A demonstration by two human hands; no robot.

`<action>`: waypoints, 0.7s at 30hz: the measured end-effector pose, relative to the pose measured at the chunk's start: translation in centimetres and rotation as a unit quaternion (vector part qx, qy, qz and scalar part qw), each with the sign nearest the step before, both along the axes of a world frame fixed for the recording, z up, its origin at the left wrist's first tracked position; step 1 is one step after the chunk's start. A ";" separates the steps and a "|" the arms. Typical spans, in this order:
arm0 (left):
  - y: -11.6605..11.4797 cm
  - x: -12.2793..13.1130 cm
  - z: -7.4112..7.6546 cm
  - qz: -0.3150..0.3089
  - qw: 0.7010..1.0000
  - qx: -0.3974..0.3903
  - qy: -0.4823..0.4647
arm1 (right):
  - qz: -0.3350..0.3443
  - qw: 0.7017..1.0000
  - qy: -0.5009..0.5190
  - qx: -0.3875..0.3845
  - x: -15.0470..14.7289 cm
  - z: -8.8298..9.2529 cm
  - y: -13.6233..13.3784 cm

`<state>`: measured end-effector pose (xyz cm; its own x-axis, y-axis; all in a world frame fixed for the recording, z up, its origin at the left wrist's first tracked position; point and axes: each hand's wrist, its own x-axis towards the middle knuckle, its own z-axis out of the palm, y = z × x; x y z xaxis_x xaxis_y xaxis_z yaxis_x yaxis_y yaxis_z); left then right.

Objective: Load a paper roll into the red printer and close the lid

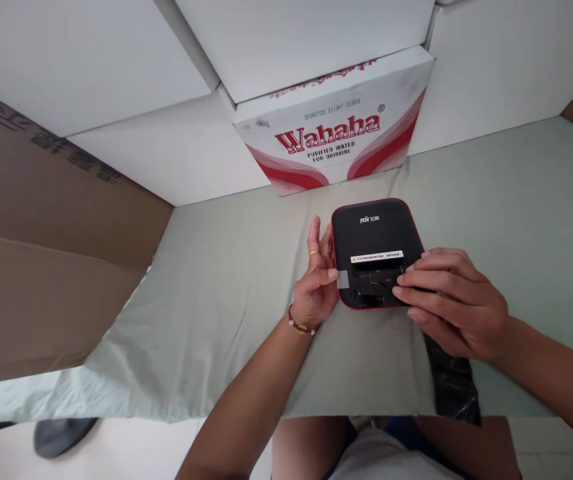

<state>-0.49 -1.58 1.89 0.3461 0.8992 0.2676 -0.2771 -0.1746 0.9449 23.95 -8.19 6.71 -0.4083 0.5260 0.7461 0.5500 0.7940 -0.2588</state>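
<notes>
A small black device with a red rim point(374, 237) lies flat on the pale green cloth point(226, 313). It carries a white logo near its far edge and a white warning label across the middle. My left hand point(316, 280) rests against the device's left side, fingers up and apart, thumb pressed on a small strip of clear tape at the edge. A gold ring and a bead bracelet show on it. My right hand point(449, 300) lies over the device's near right corner, fingers stretched flat and close together, tips touching the recessed black part.
A white and red Wahaha water carton point(336, 133) stands just behind the device among plain white boxes point(166, 153). A brown cardboard sheet point(41, 253) leans at the left. A black plastic bag point(454, 383) hangs over the cloth's near edge under my right wrist.
</notes>
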 end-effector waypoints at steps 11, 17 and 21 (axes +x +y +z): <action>0.3 0.1 -0.1 -0.056 0.988 -0.112 -0.094 | -0.010 1.000 0.004 0.021 -0.3 0.1 -0.2; 0.8 0.4 -0.5 -0.060 0.991 -0.080 -0.093 | -0.033 0.996 -0.038 0.076 -0.4 0.0 -0.3; 1.0 0.4 -1.0 -0.049 0.993 -0.069 -0.087 | 0.038 0.999 -0.036 0.003 0.0 1.9 -0.2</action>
